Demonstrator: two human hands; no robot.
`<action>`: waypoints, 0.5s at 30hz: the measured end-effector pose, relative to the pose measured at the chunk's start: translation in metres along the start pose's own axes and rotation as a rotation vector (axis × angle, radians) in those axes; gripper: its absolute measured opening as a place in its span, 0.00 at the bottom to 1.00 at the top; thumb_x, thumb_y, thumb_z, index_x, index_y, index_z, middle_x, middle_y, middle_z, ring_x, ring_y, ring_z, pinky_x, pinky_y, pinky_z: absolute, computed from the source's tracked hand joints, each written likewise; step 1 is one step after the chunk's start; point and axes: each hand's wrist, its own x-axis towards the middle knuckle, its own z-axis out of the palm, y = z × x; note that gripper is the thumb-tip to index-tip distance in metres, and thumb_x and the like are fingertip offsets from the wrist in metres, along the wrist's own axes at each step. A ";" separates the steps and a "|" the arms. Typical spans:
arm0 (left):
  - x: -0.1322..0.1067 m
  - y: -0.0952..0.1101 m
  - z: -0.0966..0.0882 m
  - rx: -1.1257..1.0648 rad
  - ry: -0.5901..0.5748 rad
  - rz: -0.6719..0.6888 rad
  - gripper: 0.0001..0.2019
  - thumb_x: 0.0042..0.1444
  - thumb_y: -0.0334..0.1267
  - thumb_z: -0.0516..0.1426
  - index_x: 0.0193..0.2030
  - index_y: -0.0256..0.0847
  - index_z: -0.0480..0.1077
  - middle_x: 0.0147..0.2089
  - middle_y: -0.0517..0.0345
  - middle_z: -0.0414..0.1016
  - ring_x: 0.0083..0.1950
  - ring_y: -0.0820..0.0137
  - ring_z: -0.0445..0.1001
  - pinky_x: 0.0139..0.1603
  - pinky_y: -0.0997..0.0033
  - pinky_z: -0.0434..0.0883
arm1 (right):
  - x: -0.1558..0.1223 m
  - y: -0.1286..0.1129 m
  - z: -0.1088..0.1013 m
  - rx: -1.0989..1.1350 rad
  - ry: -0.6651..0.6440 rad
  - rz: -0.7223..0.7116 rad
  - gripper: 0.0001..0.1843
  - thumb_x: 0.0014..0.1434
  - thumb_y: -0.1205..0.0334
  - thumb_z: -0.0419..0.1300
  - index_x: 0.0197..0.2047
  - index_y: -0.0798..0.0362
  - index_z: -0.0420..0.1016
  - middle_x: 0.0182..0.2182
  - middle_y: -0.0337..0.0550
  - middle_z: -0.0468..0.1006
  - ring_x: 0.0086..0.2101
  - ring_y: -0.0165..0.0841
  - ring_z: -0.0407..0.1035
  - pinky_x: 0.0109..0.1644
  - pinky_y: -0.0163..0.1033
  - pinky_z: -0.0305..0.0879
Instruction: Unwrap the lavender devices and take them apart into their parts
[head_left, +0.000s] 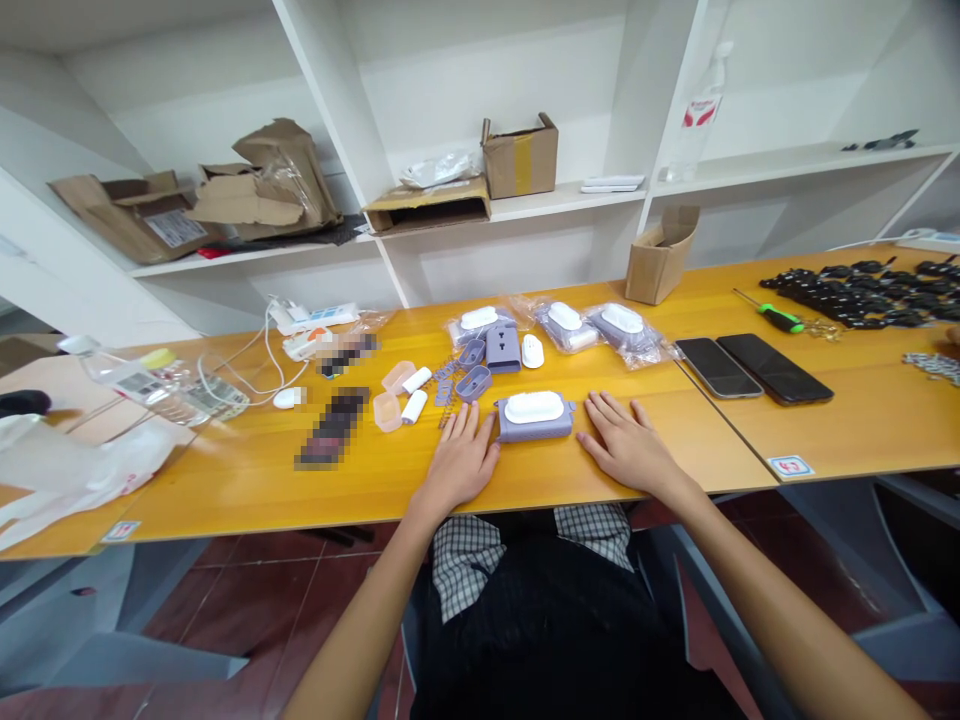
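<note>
My left hand lies flat on the orange table, fingers stretched out, just left of a lilac case with a white oval piece on top. My right hand rests flat just right of that same case, fingers spread. Neither hand holds anything. Behind the case lie loose lilac shells, a lilac plug-like block, a white oval part, small pink cups, white cylinders and springs.
Three bagged lilac-and-white units lie farther back. Two dark phones, a green-handled screwdriver and a pile of black parts are right. A small cardboard box, power strip, water bottle and plastic bag are left.
</note>
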 end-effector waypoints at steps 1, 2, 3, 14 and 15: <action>0.000 0.000 0.000 0.001 -0.002 0.007 0.29 0.75 0.46 0.47 0.78 0.35 0.59 0.82 0.34 0.51 0.84 0.43 0.49 0.80 0.36 0.55 | 0.000 0.000 0.000 -0.002 -0.002 0.002 0.40 0.76 0.42 0.39 0.80 0.57 0.57 0.78 0.55 0.57 0.77 0.51 0.49 0.78 0.69 0.44; 0.000 0.000 -0.001 0.002 -0.005 0.012 0.29 0.75 0.46 0.47 0.78 0.35 0.58 0.82 0.34 0.51 0.84 0.43 0.49 0.80 0.35 0.55 | 0.000 0.000 0.000 -0.005 -0.005 0.004 0.40 0.76 0.42 0.39 0.80 0.56 0.57 0.78 0.55 0.57 0.77 0.51 0.49 0.78 0.69 0.44; 0.000 0.000 -0.002 0.003 -0.011 0.014 0.29 0.76 0.46 0.47 0.78 0.35 0.58 0.83 0.33 0.51 0.84 0.43 0.49 0.80 0.35 0.55 | 0.000 0.000 -0.001 -0.009 -0.008 0.006 0.40 0.76 0.42 0.39 0.80 0.57 0.57 0.78 0.55 0.56 0.77 0.50 0.49 0.78 0.69 0.44; 0.000 0.007 -0.008 0.061 -0.047 -0.023 0.30 0.77 0.46 0.46 0.79 0.34 0.57 0.83 0.35 0.50 0.84 0.45 0.48 0.82 0.42 0.53 | -0.001 -0.001 -0.003 -0.027 -0.010 0.000 0.39 0.76 0.42 0.40 0.80 0.57 0.57 0.78 0.55 0.56 0.77 0.50 0.49 0.78 0.68 0.44; 0.000 0.007 -0.007 0.062 -0.043 -0.023 0.30 0.77 0.46 0.46 0.79 0.35 0.57 0.83 0.35 0.50 0.84 0.45 0.48 0.82 0.41 0.53 | -0.001 -0.001 -0.003 -0.028 -0.006 -0.001 0.39 0.76 0.42 0.40 0.80 0.57 0.57 0.78 0.55 0.56 0.77 0.50 0.49 0.78 0.67 0.45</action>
